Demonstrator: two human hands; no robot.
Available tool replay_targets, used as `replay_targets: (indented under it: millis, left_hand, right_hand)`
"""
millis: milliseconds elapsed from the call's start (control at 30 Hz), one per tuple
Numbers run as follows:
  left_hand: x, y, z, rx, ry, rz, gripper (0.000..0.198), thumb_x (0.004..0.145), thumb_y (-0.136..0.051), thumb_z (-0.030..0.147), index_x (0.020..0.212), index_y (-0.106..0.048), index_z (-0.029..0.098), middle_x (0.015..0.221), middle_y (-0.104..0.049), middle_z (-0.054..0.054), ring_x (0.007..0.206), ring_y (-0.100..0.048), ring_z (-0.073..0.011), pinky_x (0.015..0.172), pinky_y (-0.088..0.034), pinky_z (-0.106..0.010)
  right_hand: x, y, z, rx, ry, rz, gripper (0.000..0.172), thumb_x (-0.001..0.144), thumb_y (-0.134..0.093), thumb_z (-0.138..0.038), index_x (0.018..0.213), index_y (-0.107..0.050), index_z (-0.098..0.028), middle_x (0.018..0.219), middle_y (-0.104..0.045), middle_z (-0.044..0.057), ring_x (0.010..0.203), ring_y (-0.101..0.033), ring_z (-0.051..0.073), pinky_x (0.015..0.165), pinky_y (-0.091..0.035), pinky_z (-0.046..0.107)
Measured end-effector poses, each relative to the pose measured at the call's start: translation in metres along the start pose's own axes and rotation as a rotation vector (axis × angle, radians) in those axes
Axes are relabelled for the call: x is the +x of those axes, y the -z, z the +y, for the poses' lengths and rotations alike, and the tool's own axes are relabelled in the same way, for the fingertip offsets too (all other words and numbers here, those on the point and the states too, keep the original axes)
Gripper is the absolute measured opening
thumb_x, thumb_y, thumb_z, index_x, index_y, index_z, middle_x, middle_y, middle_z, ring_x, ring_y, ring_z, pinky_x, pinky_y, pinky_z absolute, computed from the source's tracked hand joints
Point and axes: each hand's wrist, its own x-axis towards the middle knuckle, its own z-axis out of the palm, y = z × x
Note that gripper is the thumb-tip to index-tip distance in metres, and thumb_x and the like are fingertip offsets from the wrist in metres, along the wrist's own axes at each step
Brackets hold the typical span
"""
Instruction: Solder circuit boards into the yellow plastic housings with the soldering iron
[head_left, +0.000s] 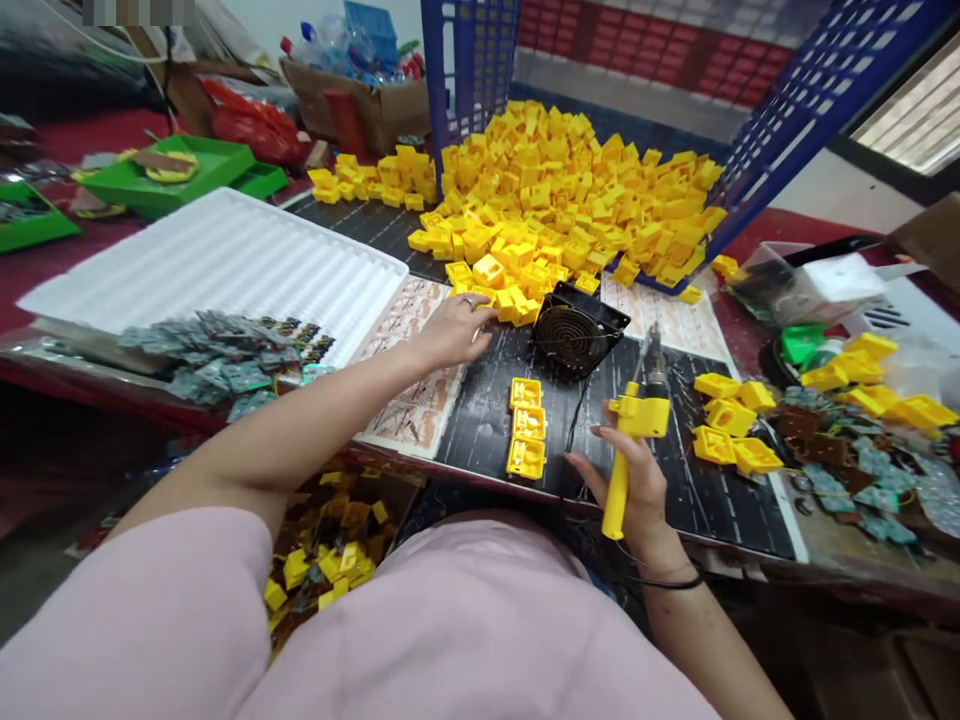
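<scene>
On the counter (pixel 480 425), three open yellow cases (pixel 529 424) lie lined up, the large heap (pixel 562 190) beyond apparently yet to be handled, with the left hand (pixel 456 332) loosely spread at its edge and the right hand (pixel 643 485) gripping a yellow soldering gun (pixel 643 416).

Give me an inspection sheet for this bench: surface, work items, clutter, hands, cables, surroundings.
Surface: black work surface, pale lines across it.
Work items: row of three yellow cases, open sides up, near the front edge; large case pile in and spilling from a blue basket.
Clutter: board heap by a white tray; more boards at far right; black fan beside the pile.
Hands: left hand at the pile's near edge, grip unclear; right hand holds a yellow gun-shaped tool.
Cables: dark cable from the fan toward the front edge; end unclear.
Surroundings: green trays, red bag, cardboard box.
</scene>
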Motion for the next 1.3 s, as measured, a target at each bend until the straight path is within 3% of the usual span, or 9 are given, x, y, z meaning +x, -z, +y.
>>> replay_targets:
  millis: [200,333,467,567,767,867,967,1067,1300]
  left_hand:
    - [0.087,-0.009,-0.003,0.095,-0.024,-0.066,0.062,0.099,-0.054,0.043,0.152,-0.058,0.011,0.154,-0.059,-0.024,0.143,-0.055,-0.0389,0.119,-0.044,-0.051]
    - [0.103,-0.025,-0.010,0.174,-0.127,-0.113,0.058,0.097,-0.051,0.050,0.133,-0.066,0.008,0.130,-0.069,-0.023,0.128,-0.060,-0.0402,0.106,-0.050,-0.051]
    - [0.071,-0.039,-0.049,0.281,-0.243,-0.001,0.059,0.101,-0.027,0.061,0.104,-0.069,0.019,0.128,-0.067,-0.016,0.123,-0.059,-0.0372,0.093,-0.054,-0.047]
    - [0.020,-0.037,-0.064,0.238,-0.260,0.053,0.047,0.100,-0.034,0.055,0.110,-0.069,0.024,0.134,-0.070,-0.012,0.124,-0.060,-0.0382,0.095,-0.056,-0.051]
    - [-0.060,-0.005,-0.014,0.207,-0.110,-0.143,0.054,0.098,-0.037,0.032,0.143,-0.065,0.020,0.142,-0.072,-0.014,0.133,-0.063,-0.0357,0.112,-0.048,-0.056]
    - [-0.074,0.007,0.006,0.085,0.010,-0.147,0.044,0.090,-0.050,0.030,0.126,-0.074,0.022,0.153,-0.066,-0.012,0.148,-0.055,-0.0366,0.127,-0.034,-0.060]
    - [-0.084,0.018,0.019,-0.093,0.228,-0.216,0.045,0.088,-0.052,0.034,0.124,-0.073,0.018,0.127,-0.079,-0.012,0.118,-0.074,-0.0295,0.105,-0.055,-0.043]
    - [-0.086,0.027,0.031,-0.197,0.424,-0.373,0.051,0.084,-0.054,0.033,0.128,-0.071,0.013,0.108,-0.082,-0.009,0.095,-0.077,-0.0238,0.083,-0.058,-0.030]
    - [-0.087,0.040,0.036,-0.031,0.348,-0.578,0.052,0.100,-0.042,0.042,0.133,-0.074,0.016,0.109,-0.083,-0.008,0.102,-0.077,-0.0241,0.090,-0.055,-0.030]
  right_hand:
    - [-0.001,-0.006,0.024,-0.068,-0.050,0.114,0.051,0.095,-0.074,-0.015,0.141,-0.055,-0.027,0.119,-0.079,0.011,0.090,-0.082,0.022,0.081,-0.070,0.034]
    - [-0.012,-0.016,0.030,-0.148,-0.145,0.057,0.040,0.095,-0.073,-0.017,0.131,-0.062,-0.028,0.109,-0.080,0.006,0.086,-0.081,0.019,0.077,-0.068,0.029]
    - [-0.011,-0.026,0.035,-0.198,-0.216,-0.004,0.032,0.094,-0.074,-0.017,0.123,-0.067,-0.028,0.106,-0.080,0.003,0.093,-0.081,0.018,0.082,-0.068,0.027]
    - [-0.007,-0.029,0.033,-0.186,-0.208,-0.010,0.023,0.097,-0.070,-0.019,0.118,-0.069,-0.030,0.101,-0.080,0.000,0.087,-0.080,0.015,0.078,-0.067,0.023]
    - [-0.008,-0.017,0.028,-0.016,-0.155,0.090,0.023,0.100,-0.065,-0.016,0.120,-0.069,-0.027,0.110,-0.082,0.003,0.086,-0.082,0.017,0.073,-0.068,0.025]
    - [-0.008,-0.015,0.033,0.064,-0.135,0.122,0.032,0.096,-0.071,-0.012,0.124,-0.068,-0.026,0.118,-0.081,0.004,0.094,-0.082,0.020,0.076,-0.068,0.027]
    - [-0.011,-0.013,0.034,0.094,-0.127,0.136,0.036,0.093,-0.074,-0.010,0.126,-0.069,-0.024,0.121,-0.081,0.006,0.094,-0.083,0.021,0.076,-0.068,0.027]
    - [-0.016,-0.010,0.034,0.102,-0.128,0.122,0.036,0.092,-0.075,-0.010,0.126,-0.069,-0.022,0.125,-0.080,0.009,0.095,-0.083,0.023,0.080,-0.069,0.032]
    - [-0.016,-0.006,0.036,0.100,-0.101,0.095,0.032,0.093,-0.074,-0.011,0.122,-0.065,-0.023,0.126,-0.079,0.007,0.091,-0.083,0.021,0.079,-0.069,0.030]
